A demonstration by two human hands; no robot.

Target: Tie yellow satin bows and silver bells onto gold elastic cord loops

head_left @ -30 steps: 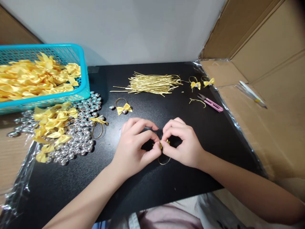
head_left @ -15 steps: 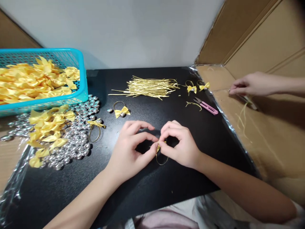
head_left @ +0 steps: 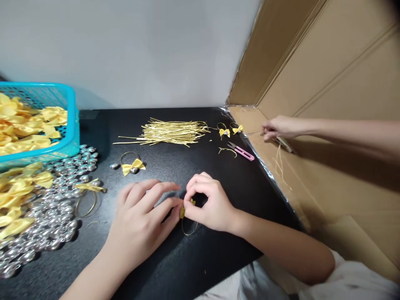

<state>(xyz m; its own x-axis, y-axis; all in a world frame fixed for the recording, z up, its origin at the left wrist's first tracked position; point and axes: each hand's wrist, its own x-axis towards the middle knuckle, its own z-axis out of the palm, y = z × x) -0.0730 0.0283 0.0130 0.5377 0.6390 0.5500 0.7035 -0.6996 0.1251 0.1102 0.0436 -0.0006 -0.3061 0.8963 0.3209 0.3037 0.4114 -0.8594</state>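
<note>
My left hand (head_left: 140, 221) and my right hand (head_left: 208, 206) meet over the black tabletop (head_left: 218, 175). Between their fingertips they pinch a small yellow bow (head_left: 183, 211) with a thin gold loop (head_left: 190, 228) hanging below it. My right thumb and forefinger are closed on the bow. My left fingers are partly stretched, with the thumb and forefinger touching the bow's left side.
A turquoise basket (head_left: 70, 125) of yellow bows stands far left, with silver beads (head_left: 59, 208) and loose bows in front. Gold wire strips (head_left: 168, 131), finished bows (head_left: 133, 166) and pink snips (head_left: 243, 152) lie behind. Another person's hand (head_left: 276, 127) reaches over the cardboard (head_left: 328, 175) at right.
The view has swung right and up. The other person's hand has moved leftward along the cardboard. My left fingers have loosened and spread a little at the bow.
</note>
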